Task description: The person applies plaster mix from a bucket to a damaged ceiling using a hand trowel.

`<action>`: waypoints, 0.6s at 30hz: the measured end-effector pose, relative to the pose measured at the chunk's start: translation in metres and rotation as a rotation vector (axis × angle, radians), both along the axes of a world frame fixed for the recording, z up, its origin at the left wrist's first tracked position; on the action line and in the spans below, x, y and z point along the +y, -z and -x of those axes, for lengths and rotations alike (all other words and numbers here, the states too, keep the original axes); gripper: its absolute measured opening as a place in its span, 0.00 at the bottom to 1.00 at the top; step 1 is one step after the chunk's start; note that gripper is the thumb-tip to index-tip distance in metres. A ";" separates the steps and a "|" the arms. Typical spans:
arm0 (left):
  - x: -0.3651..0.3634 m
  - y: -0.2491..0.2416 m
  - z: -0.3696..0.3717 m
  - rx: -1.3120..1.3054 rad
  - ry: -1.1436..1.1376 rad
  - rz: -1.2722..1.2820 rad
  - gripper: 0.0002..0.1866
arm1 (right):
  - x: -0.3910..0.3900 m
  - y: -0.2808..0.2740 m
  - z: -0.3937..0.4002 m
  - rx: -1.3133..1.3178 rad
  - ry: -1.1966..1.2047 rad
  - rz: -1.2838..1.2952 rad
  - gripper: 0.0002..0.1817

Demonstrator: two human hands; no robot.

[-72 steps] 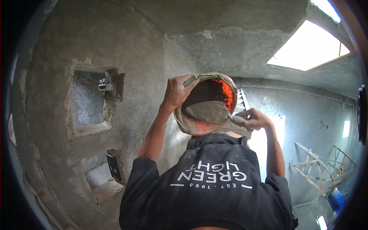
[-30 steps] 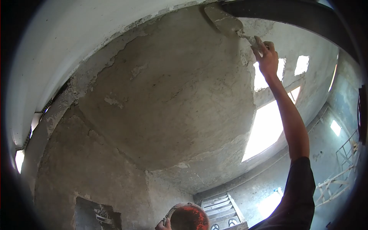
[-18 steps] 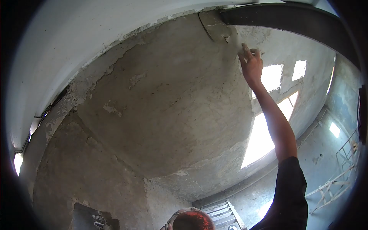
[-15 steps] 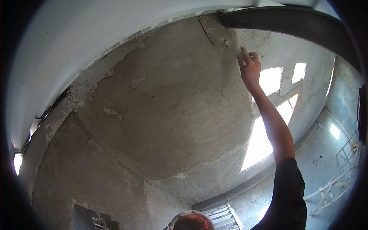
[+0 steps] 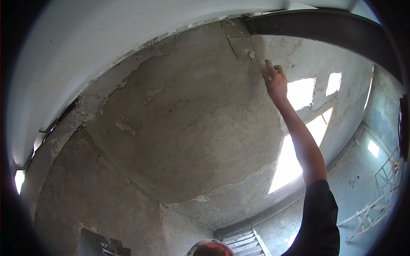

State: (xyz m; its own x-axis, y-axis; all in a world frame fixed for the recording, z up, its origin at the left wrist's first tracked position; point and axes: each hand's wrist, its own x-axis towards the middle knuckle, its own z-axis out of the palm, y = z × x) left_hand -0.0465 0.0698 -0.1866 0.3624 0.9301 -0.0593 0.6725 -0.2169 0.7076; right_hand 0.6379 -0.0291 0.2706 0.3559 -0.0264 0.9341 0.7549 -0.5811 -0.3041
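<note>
My right hand is raised high against a grey plastered wall, close to the wall's upper right corner. Its fingers are curled at the surface, and whatever they grip is too indistinct to name. Just left of the fingertips is a pale rough patch, with a thin dark curved line above it. My left hand is out of the picture. At the bottom edge shows the rounded top of a grey-and-red object whose kind I cannot make out.
A dark beam curves overhead at right, near my hand. Bright wall openings lie behind my forearm. Below are a slatted ladder-like frame and a metal frame. A dark recess breaks the lower left wall.
My right hand has moved slightly down and to the left along the wall, its fingers still curled. The camera view has shifted a little.
</note>
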 end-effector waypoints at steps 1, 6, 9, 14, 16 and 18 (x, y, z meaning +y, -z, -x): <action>-0.003 -0.016 -0.006 0.007 -0.004 0.006 0.23 | -0.003 0.005 0.007 0.001 0.000 -0.002 0.25; -0.011 -0.059 -0.016 0.053 -0.007 0.031 0.22 | -0.007 0.048 0.039 -0.004 -0.006 -0.031 0.26; -0.016 -0.072 -0.019 0.077 -0.010 0.042 0.21 | 0.005 0.030 0.060 0.197 -0.040 -0.087 0.26; -0.022 -0.077 -0.017 0.103 -0.007 0.031 0.21 | 0.032 0.007 0.070 0.247 -0.068 -0.170 0.26; -0.011 -0.018 0.003 -0.010 -0.015 0.019 0.23 | 0.043 0.005 0.065 0.209 -0.077 -0.210 0.26; 0.004 0.057 0.031 -0.102 -0.001 0.003 0.24 | 0.052 0.003 0.067 0.170 -0.091 -0.242 0.26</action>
